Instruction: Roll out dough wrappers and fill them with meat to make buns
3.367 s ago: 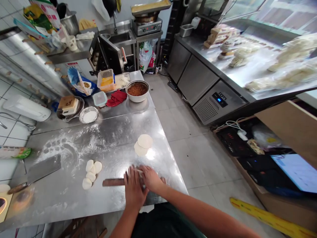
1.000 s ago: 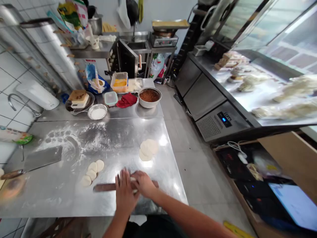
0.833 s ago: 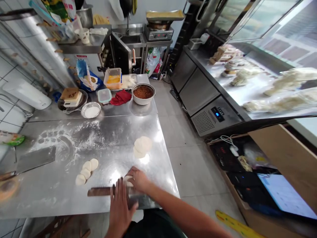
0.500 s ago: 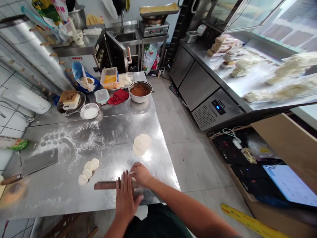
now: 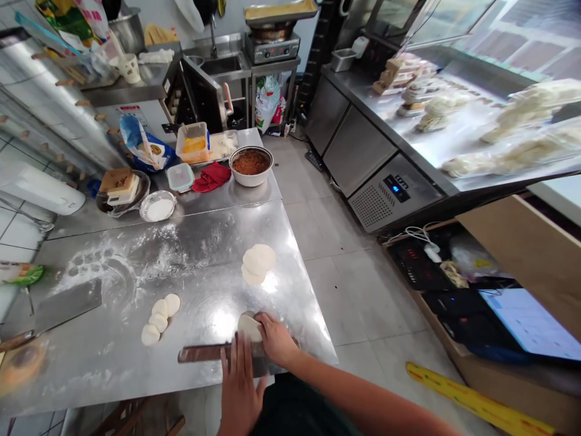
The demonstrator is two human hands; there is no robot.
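Note:
My left hand (image 5: 238, 375) lies with fingers stretched flat on a dark wooden rolling pin (image 5: 200, 353), near the front edge of the steel table. Just beyond the pin is a thin dough round (image 5: 249, 327). My right hand (image 5: 276, 340) pinches the right edge of this round, its fingertips partly hidden. Farther up the table, several overlapping flat dough wrappers (image 5: 258, 261) form a small pile. To the left of the pin, several smaller dough discs (image 5: 158, 322) lie in an overlapping row.
A wide-bladed cleaver (image 5: 70, 304) lies at the left beside scattered flour (image 5: 149, 257). Toward the back stand a bowl of brown filling (image 5: 251, 168), a red cloth (image 5: 212, 177), a lidded box (image 5: 180, 177) and a dish of flour (image 5: 158, 207). The steel table's (image 5: 299, 284) right edge borders the floor.
The dough round now shows beyond the rolling pin, where earlier it was mostly hidden by my hands. Both hands and the pin appear slightly farther right and nearer me. The view has shifted a little.

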